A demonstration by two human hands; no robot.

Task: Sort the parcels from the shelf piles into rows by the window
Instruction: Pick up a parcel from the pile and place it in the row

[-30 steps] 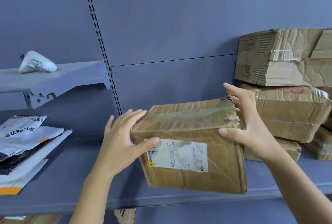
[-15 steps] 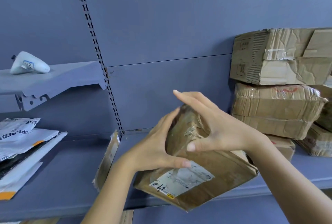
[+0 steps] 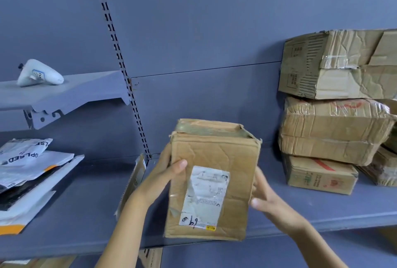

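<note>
Two bare hands hold one worn cardboard parcel (image 3: 211,179) upright in front of the blue shelf (image 3: 81,209), at the centre of the view toward 6 o'clock. The left hand (image 3: 160,178) clasps the parcel's 9 o'clock edge, thumb pressed on the front face and fingers wrapped behind. The right hand (image 3: 265,194) grips the 3 o'clock edge, fingers curled behind the box; it is blurred. A white shipping label (image 3: 204,196) faces the camera, with "69" handwritten near its bottom. At 3 o'clock a stack of crumpled cardboard boxes (image 3: 335,132) rests on the shelf. At 9 o'clock lies a pile of white mailer bags (image 3: 28,171). Above them, at 10 o'clock, a white handheld scanner (image 3: 38,73) sits on a smaller upper shelf (image 3: 86,89).
</note>
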